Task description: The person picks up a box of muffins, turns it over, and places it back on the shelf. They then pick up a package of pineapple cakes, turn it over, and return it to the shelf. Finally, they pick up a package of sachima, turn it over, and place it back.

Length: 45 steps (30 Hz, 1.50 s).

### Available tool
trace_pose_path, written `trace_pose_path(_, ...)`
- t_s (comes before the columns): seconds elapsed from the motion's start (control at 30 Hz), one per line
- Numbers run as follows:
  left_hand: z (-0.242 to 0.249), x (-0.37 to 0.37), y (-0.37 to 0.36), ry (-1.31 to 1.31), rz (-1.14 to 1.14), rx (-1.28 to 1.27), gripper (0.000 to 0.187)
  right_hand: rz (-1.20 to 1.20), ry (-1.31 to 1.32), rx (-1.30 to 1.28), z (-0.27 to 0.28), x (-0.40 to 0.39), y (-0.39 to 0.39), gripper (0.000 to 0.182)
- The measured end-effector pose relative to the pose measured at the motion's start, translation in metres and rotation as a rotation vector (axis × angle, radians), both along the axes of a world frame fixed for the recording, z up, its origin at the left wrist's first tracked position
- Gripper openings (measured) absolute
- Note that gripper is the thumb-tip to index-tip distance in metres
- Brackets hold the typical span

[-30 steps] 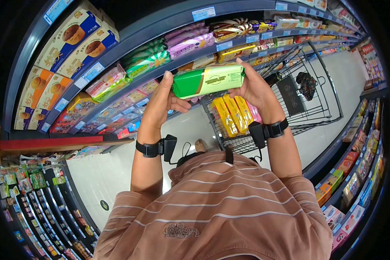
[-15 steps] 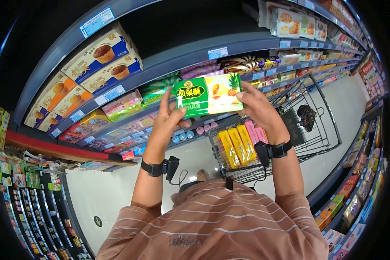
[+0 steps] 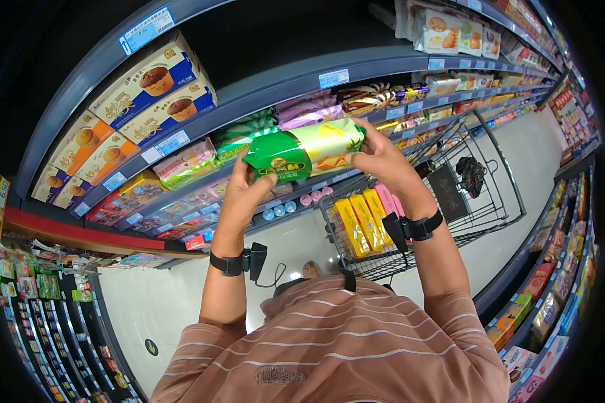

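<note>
A green and pale yellow packet of pineapple cakes [image 3: 306, 149] is held out in front of the shelf, between both hands. My left hand [image 3: 247, 188] grips its left end, thumb on the near side. At the right end, my right hand [image 3: 381, 158] pinches the packet with the thumb in front and fingers behind. The packet is tilted, so its top edge and part of its printed front show. Behind it on the shelf lie green packets [image 3: 238, 138] and purple packets [image 3: 309, 113].
A wire shopping cart [image 3: 497, 195] stands to the right, with yellow packets [image 3: 359, 225] and pink packets [image 3: 388, 201] in it. Muffin boxes [image 3: 151, 84] fill the upper left shelf. More stocked shelves [image 3: 538, 289] line the right side. Pale floor tiles [image 3: 181, 316] lie below.
The packet has rolled in my hands, its printed front turning downward and its top edge coming into view. Both hands have shifted slightly left with it.
</note>
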<state>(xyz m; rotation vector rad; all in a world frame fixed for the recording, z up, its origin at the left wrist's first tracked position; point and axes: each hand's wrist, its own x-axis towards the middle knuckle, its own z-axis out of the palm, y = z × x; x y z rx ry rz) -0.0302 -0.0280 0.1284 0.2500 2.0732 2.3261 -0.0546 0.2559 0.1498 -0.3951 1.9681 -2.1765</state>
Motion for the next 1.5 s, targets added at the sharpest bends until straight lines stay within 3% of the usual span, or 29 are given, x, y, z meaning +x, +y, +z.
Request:
trace_pose_path(0.1,-0.004,-0.004,-0.002,0.009,-0.003,0.045,0.067,-0.038,-0.005,0.106,-0.008,-0.007,0.002,0.066)
trace_pose_path(0.87,-0.02,-0.042,-0.001,0.013,-0.029,0.047,0.061,-0.126,0.19,0.096,-0.011,-0.018,-0.01,0.065)
trace_pose_path(1.1,-0.006,-0.038,0.0,-0.058,0.014,0.026,0.052,-0.085,-0.01,0.231,0.025,-0.022,-0.003,0.069)
trace_pose_path(1.23,-0.002,-0.033,0.005,-0.043,0.062,-0.033,0.046,-0.055,0.141,0.152,0.014,-0.032,-0.003,0.067)
trace_pose_path(1.5,0.0,-0.026,0.024,-0.051,0.059,-0.065,0.046,-0.037,0.095,0.047,-0.002,-0.024,0.017,0.066)
